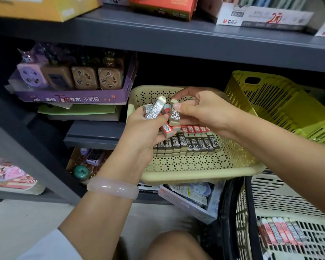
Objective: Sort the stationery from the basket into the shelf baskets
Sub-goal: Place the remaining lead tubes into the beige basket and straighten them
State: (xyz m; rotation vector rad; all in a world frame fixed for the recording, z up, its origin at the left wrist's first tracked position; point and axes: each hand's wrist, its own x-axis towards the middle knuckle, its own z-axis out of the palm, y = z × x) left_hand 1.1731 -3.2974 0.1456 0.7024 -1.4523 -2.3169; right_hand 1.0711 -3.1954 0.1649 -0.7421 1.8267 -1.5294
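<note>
Your left hand (pixel 144 132) is curled around a small bunch of erasers (pixel 157 109), some in grey-brown wrappers marked 2B and one red eraser (pixel 167 129) sticking out under your thumb. Your right hand (pixel 201 109) pinches one brown eraser (pixel 174 114) between thumb and fingers, and this eraser touches the bunch in the left hand. Both hands are above the beige basket (pixel 204 169), near its back left corner. This basket stands on the shelf (pixel 158 36) and juts out over its front edge. Inside it, a row of brown erasers (pixel 193 144) lies side by side across the middle, and a row of red erasers (pixel 195 128) lies just behind them, toward the back wall. A yellow-green basket (pixel 266 98) leans tilted just beside the beige one, on its right. At the bottom right corner, a cream basket with slots (pixel 281 188) holds more erasers (pixel 281 231), red and grey ones lying together. At the left side of the shelf stands a purple box (pixel 79 98) with pencil sharpeners (pixel 84 77) in it. A pale bracelet (pixel 112 187) sits on your left wrist.
</note>
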